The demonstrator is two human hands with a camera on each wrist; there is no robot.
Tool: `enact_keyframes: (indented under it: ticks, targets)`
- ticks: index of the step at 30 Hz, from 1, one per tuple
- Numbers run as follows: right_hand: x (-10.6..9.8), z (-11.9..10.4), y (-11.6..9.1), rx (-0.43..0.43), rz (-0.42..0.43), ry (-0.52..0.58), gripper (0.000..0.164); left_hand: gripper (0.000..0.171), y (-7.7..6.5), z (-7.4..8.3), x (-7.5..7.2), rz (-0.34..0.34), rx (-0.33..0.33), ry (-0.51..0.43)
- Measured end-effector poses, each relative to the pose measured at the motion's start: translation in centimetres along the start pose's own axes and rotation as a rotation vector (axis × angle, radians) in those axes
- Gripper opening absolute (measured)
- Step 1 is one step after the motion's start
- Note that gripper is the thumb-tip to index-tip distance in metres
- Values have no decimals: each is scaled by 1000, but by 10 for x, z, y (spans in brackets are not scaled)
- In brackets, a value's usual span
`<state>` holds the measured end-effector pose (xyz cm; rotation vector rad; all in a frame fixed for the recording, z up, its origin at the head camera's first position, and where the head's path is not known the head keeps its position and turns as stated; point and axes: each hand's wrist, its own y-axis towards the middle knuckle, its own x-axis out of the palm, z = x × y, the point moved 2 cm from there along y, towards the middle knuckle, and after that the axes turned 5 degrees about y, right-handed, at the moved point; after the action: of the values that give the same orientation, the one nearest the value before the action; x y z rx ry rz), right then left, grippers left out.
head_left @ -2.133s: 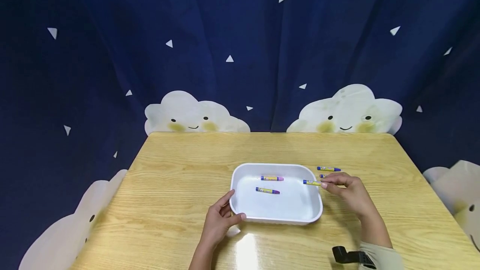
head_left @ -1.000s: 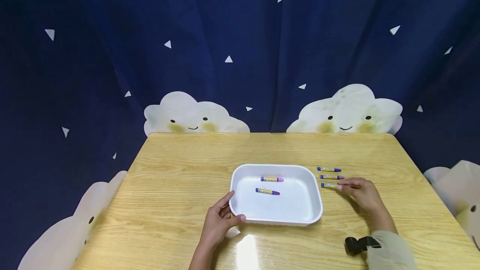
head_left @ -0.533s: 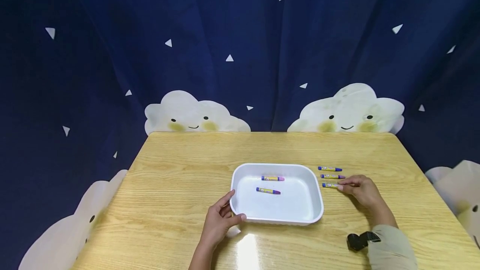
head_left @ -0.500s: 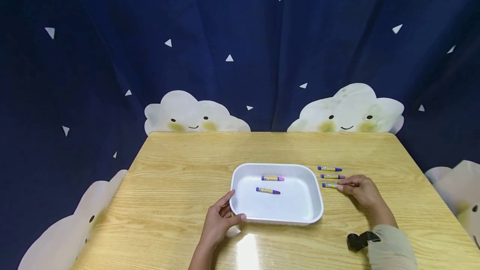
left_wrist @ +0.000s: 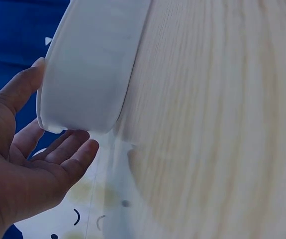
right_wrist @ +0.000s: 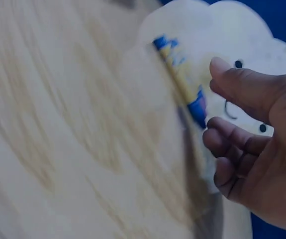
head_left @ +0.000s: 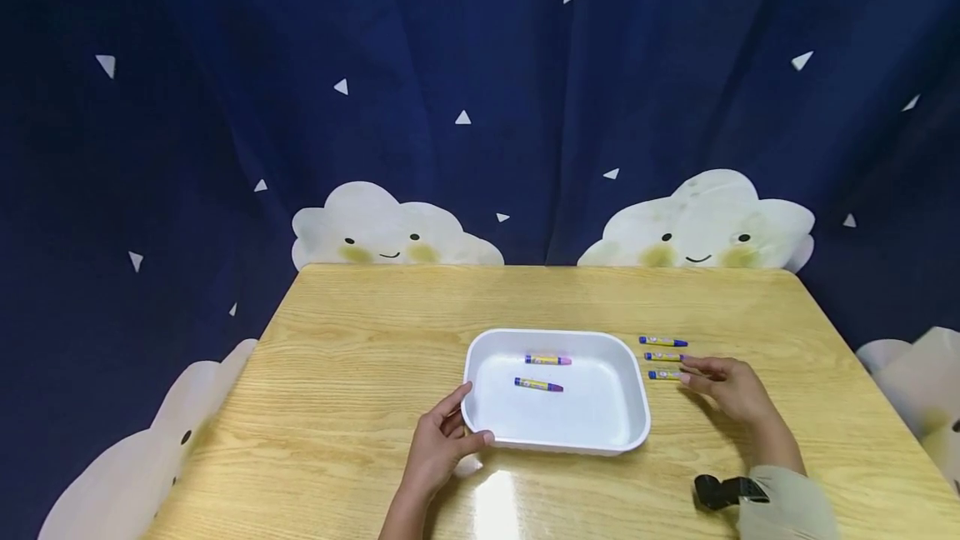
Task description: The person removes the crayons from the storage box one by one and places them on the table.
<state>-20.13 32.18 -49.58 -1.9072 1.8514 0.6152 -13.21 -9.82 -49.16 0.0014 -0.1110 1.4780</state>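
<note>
My left hand (head_left: 438, 444) holds the near left corner of a white plastic tray (head_left: 555, 445), with the thumb on the near rim and the other fingers at the left side. In the tray lie a pink crayon (head_left: 547, 360) and a dark purple crayon (head_left: 538, 385). Right of the tray, three yellow-wrapped crayons form a column on the table: a blue one (head_left: 663, 342), a purplish one (head_left: 663, 357) and the nearest one (head_left: 663, 375). My right hand (head_left: 731, 390) is beside the nearest crayon, whose tip is hidden in the head view. The right wrist view shows thumb and fingers parted, gripping nothing.
The wooden table (head_left: 360, 373) reaches back to a dark blue curtain (head_left: 480, 65) with white triangles and cloud shapes. A black wrist strap mount (head_left: 723, 492) sits on the right forearm.
My right hand has carried a crayon from over the tray's right rim to the table, below the other two, and parted its fingers from it. My left hand stays on the tray.
</note>
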Motion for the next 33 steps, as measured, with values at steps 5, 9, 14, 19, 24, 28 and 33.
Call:
enact_keyframes:
  ticks: [5, 9, 14, 19, 24, 28, 33]
  targets:
    - [2, -18, -10, 77, 3, 39, 55, 79, -1, -1, 0, 1, 0, 4]
    - [3, -37, -14, 30, 37, 42, 52, 80, -1, -1, 0, 1, -4, -4]
    - [7, -56, -14, -75, 78, 96, 45, 80, -1, -1, -1, -6, 0, -6]
    - [19, -70, -11, -103, 57, 190, 45, 81, -1, 0, -1, -14, 3, -14]
    - [31, -83, -7, -123, 9, 257, 46, 81, -1, 1, -1, -15, 4, -19]
    - [41, -92, -4, -122, -42, 297, 49, 81, 0, 0, -2, -15, 5, -18]
    - [53, -99, 0, -84, -104, 342, 52, 81, 0, -1, -2, -19, 9, -14]
